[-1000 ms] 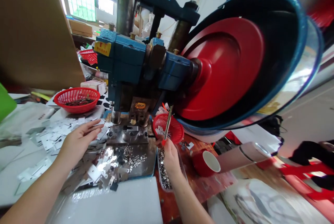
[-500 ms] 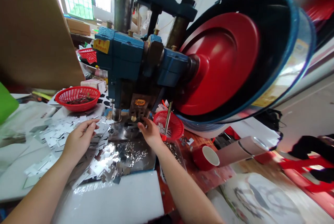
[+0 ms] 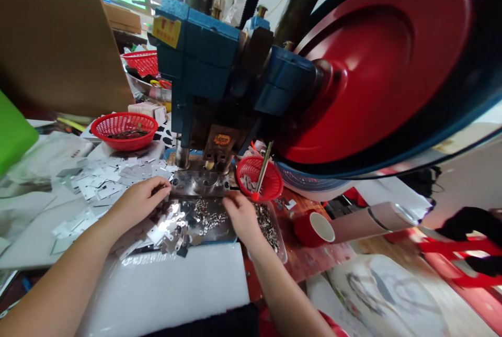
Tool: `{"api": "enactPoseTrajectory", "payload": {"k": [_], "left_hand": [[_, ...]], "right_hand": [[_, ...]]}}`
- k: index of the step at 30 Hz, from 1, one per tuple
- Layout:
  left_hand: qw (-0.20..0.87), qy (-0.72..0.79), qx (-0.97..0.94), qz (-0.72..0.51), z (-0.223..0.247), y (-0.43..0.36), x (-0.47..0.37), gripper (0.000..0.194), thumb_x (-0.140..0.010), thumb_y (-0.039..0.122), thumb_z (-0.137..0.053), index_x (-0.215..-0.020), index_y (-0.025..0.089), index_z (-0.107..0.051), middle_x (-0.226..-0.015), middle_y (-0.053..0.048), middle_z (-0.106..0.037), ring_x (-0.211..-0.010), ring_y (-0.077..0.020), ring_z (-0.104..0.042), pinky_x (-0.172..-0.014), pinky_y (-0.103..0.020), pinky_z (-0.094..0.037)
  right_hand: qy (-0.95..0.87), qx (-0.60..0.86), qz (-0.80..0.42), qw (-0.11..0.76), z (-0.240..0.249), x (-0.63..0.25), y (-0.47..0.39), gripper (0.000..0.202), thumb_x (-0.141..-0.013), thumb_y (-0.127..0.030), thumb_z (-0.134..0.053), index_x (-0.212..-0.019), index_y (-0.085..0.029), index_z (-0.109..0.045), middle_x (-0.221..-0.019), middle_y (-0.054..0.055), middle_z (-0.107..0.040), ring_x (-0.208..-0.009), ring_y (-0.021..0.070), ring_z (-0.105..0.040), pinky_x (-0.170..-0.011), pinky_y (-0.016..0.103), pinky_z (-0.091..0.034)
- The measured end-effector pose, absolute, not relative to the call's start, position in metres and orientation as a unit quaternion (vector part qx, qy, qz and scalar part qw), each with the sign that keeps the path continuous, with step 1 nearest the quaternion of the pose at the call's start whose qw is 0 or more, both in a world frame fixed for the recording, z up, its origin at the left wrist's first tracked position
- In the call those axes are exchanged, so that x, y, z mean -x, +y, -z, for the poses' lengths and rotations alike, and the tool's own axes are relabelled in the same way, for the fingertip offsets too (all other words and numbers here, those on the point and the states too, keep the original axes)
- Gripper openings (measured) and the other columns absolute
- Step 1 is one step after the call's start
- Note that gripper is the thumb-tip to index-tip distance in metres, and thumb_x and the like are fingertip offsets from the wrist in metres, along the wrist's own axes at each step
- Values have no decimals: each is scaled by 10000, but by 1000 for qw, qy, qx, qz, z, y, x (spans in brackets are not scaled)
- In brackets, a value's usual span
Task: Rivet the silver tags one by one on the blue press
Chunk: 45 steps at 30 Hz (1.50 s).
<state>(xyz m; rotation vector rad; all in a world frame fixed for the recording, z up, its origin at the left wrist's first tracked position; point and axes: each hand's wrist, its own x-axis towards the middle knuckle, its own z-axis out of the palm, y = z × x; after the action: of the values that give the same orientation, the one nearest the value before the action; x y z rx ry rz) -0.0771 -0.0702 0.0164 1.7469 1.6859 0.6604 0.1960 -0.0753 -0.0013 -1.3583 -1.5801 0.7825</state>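
In the head view a blue punch press (image 3: 204, 59) stands before me, with a flat steel die plate (image 3: 200, 184) at its base. My left hand (image 3: 139, 201) is at the plate's left end, thumb and fingers pinched together; whatever may be between them is hidden. At the right end, my right hand (image 3: 243, 216) has its fingers drawn together, their tips just below the plate's edge; I cannot make out anything in them. Between the hands, small shiny metal pieces (image 3: 209, 216) lie on the press bed beside a heap of flat metal plates (image 3: 168, 229).
A red basket (image 3: 125, 133) of metal parts sits at left, another red basket (image 3: 274, 182) right of the die. Nearby are a clear tray (image 3: 280, 253) of small parts, a red cup (image 3: 309, 229) and a big red flywheel (image 3: 384, 75). White foam (image 3: 188, 284) lies in front.
My right hand has drawn back from under the punch, down and to the right. My left hand has moved right to the die plate's end. The camera view has shifted closer.
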Motion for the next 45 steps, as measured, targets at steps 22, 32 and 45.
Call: {"api": "enactPoseTrajectory", "payload": {"k": [22,32,45], "left_hand": [[260,636,-656,-311,-9,-61,85,373,-813,514,-448,-969,278,-692,-1032,6,-712,-976,-233,-634,-847,-316,-473],[240,627,-656,-345,-3,-56,94,384,-840,500,-431,-1020,271,-682,-1112,-21,-669,-1051,-236,-586,-934,-345,-427],[296,647,-618,-335,-37,-71,104,382,-810,499,-466,-1019,269,-687,-1003,2,-709,-923,-221,-633,-816,-304,-476]], "right_hand": [[-804,526,-83,264,-14,-149,-54,177,-884,-164,-472,-855,-198,-644,-872,46,-612,-878,184,-529,-822,296,-392],[-809,528,-4,259,-20,-149,-28,189,-896,-272,-520,-885,-240,-706,-931,48,-638,-876,197,-519,-824,319,-360],[-748,606,-82,257,-20,-141,-4,123,-824,-198,-563,-840,-169,-682,-907,91,-621,-932,229,-546,-838,316,-396]]}}
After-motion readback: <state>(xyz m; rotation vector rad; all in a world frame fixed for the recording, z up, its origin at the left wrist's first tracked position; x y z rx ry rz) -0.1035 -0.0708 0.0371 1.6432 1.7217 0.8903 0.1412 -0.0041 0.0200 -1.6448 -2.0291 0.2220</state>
